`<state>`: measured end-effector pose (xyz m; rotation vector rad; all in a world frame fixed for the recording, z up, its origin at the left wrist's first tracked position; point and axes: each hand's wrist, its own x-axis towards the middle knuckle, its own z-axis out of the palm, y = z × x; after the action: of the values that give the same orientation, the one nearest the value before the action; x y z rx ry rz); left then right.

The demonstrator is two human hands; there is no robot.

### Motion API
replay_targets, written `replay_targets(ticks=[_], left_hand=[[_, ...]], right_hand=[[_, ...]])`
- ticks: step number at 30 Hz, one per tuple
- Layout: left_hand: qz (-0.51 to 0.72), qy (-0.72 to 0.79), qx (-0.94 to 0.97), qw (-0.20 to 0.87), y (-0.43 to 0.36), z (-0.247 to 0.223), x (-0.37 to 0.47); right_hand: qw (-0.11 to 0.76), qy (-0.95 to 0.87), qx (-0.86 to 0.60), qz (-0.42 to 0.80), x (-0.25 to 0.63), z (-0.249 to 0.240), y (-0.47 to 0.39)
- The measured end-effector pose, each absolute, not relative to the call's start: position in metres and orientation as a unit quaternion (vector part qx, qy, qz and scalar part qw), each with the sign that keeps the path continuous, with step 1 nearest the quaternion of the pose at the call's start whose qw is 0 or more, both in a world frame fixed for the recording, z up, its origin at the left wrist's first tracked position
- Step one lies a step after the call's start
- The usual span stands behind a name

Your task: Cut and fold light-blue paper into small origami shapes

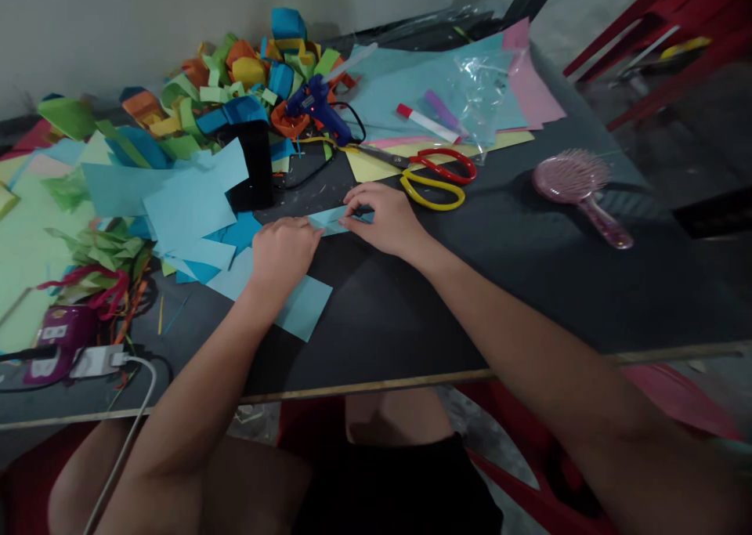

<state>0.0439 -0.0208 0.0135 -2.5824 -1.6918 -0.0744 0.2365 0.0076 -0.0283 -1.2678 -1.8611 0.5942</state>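
Note:
A narrow piece of light blue paper (329, 219) lies on the dark table between my two hands. My left hand (283, 251) has its fingers curled down on the paper's left end. At the right end, my right hand (381, 215) pinches the paper between thumb and forefinger. A flat light blue sheet (305, 306) lies under my left wrist, partly covered by it. Scissors (438, 176) with one red and one yellow handle rest just beyond my right hand.
A blue glue gun (322, 108) stands behind my hands, near a heap of folded coloured paper (235, 73). Loose blue sheets (191, 198) lie left. A pink hairbrush (579, 190) sits right. A purple plug adapter (62, 343) and white cable (150, 370) are near the front left.

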Motion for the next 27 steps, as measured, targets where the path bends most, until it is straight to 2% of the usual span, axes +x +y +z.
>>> replay_targets(ticks=[6, 14, 22, 24, 27], left_hand=[[-0.078, -0.471, -0.879, -0.006, -0.020, 0.007, 0.046], [-0.109, -0.475, -0.873, -0.024, -0.024, 0.007, 0.049], [-0.049, -0.534, -0.844, 0.010, -0.045, 0.002, 0.070], [-0.049, -0.597, -0.801, 0.015, -0.056, -0.006, 0.079], [-0.072, -0.607, -0.791, 0.030, -0.068, -0.019, 0.085]], right_hand=[[0.397, -0.741, -0.492, 0.227, 0.236, -0.029, 0.007], [0.386, -0.743, -0.498, 0.226, 0.236, -0.026, 0.006], [0.371, -0.752, -0.499, 0.221, 0.237, -0.029, 0.009], [0.372, -0.753, -0.496, 0.219, 0.237, -0.031, 0.010], [0.380, -0.753, -0.493, 0.214, 0.237, -0.032, 0.009]])
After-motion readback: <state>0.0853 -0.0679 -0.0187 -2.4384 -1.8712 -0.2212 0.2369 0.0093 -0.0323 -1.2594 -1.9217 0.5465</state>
